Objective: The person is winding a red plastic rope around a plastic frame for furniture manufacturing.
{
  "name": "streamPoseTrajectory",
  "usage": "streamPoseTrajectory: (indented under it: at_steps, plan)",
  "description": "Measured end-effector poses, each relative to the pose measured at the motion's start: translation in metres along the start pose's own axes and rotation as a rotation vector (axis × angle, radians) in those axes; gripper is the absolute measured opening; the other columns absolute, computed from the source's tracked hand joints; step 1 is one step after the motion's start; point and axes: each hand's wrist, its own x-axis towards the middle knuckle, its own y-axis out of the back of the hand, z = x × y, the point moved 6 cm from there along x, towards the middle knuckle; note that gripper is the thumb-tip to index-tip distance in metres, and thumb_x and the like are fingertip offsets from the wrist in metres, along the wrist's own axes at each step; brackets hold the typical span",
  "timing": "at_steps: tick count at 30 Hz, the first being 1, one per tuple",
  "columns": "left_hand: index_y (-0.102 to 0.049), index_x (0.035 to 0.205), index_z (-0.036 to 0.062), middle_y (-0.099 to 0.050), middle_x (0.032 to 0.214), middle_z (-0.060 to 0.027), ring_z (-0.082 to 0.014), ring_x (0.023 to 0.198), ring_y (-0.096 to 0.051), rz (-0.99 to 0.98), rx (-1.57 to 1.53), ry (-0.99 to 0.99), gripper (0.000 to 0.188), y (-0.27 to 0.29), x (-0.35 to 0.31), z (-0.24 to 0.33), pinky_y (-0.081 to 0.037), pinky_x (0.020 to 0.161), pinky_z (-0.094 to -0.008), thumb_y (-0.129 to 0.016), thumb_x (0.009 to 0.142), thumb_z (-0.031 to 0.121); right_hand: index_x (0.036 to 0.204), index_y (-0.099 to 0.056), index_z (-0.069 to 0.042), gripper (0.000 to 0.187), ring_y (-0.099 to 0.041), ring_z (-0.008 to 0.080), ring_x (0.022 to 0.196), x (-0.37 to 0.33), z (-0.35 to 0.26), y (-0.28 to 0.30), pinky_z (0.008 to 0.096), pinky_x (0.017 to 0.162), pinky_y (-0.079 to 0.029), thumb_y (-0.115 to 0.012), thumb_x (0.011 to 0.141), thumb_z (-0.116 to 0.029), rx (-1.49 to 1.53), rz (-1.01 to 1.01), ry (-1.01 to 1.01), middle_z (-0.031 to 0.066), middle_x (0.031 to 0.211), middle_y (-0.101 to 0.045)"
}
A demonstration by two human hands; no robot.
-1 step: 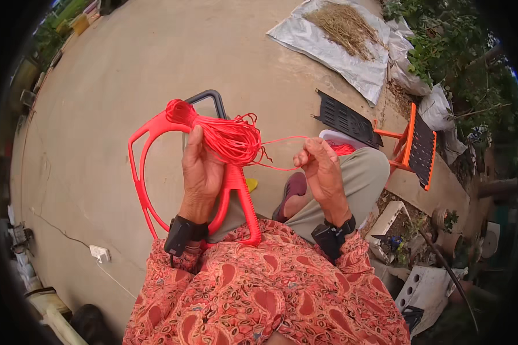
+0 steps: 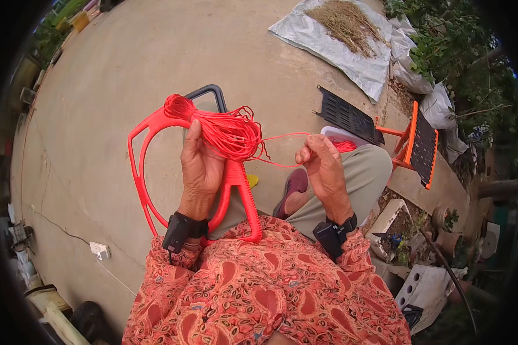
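Curving at left was red plastic frame (image 2: 138,149). Left hand (image 2: 203,164) held red cord bundle (image 2: 230,137) across frame's upper part, thumb in front, other fingers partly hidden behind. Cord strands (image 2: 286,135) ran from bundle to right hand (image 2: 326,169), fingers pinched narrowly on them. Beyond stood white tub (image 2: 331,133), then orange-and-black stool (image 2: 423,148).

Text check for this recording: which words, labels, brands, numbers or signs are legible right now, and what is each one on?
None: no text can be read in this view.
Red cord bundle and red plastic frame: no lettering can be made out.
Black wrist-worn devices: any marking is too small to read.
White socket block and white sacks: too small or blurred to tell.
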Motion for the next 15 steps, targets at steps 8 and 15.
streamPoseTrajectory:
  at_steps: [8, 15]
  plan:
    - [-0.050, 0.122, 0.0017, -0.056, 0.124, -0.0169, -0.0307, 0.118, -0.053, -0.008, -0.252, 0.061, 0.036, 0.012, -0.008, 0.008, -0.042, 0.104, -0.0505, -0.045, 0.100, 0.030, 0.092, -0.055, -0.005, 0.011, -0.054, 0.0135, 0.062, -0.005, 0.020, 0.016, 0.0294, 0.065, -0.048, -0.060, 0.092, -0.015, 0.006, 0.062, -0.056, 0.0027, 0.067, -0.054]
    - [-0.049, 0.125, 0.0022, -0.052, 0.130, -0.0183, -0.0317, 0.123, -0.049, 0.011, -0.278, 0.054, 0.038, 0.021, -0.008, 0.010, -0.039, 0.106, -0.0518, -0.043, 0.100, 0.030, 0.119, -0.054, -0.001, 0.042, -0.063, 0.0207, 0.093, 0.011, 0.003, 0.014, 0.0316, 0.077, -0.049, -0.066, 0.086, -0.024, -0.937, 0.124, 0.224, 0.0107, 0.104, -0.065]
